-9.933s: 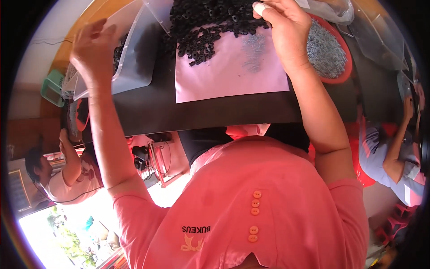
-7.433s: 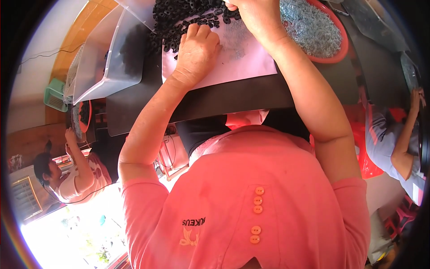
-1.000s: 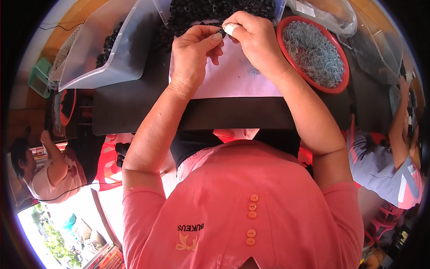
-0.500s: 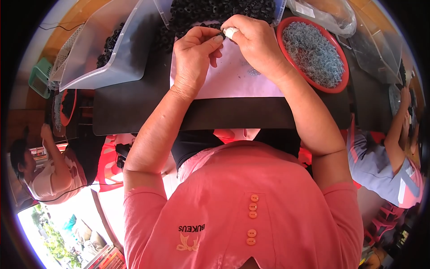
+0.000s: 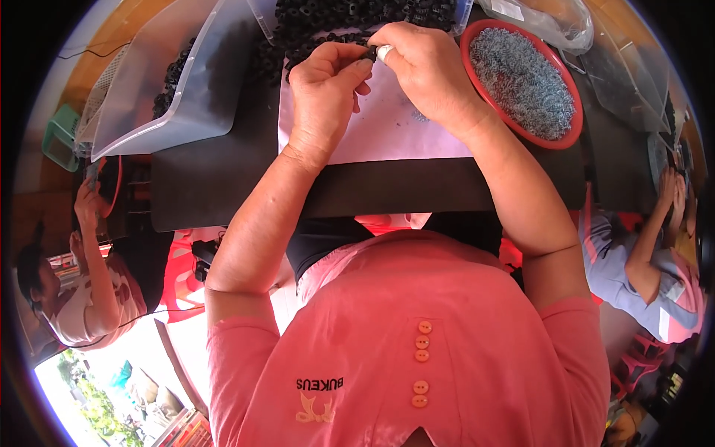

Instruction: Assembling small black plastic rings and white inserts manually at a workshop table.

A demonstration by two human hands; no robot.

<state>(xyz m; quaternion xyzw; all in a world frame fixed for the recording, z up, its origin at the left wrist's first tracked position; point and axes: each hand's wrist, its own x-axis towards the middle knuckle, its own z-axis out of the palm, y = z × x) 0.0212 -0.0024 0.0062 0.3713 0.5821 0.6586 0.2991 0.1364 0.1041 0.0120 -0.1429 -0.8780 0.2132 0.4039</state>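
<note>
Close together, both hands meet over the pink sheet point(image 5: 406, 145) on the dark worktop point(image 5: 402, 186): the left hand point(image 5: 319, 89) pinches a small black part point(image 5: 372, 53) between thumb and forefinger, while the right hand point(image 5: 430, 74), its thumb wrapped in white, bends against it; whether that one grips too, I cannot tell. Rightward sits a red basin point(image 5: 551, 143) of silvery pieces point(image 5: 521, 82).

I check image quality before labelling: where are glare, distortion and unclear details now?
Head view: bright opening at lower left, washed out by glare; head view: co-worker at far left, tilted by fisheye distortion; head view: dark piece between left hand and right hand, too small for clear detail.
</note>
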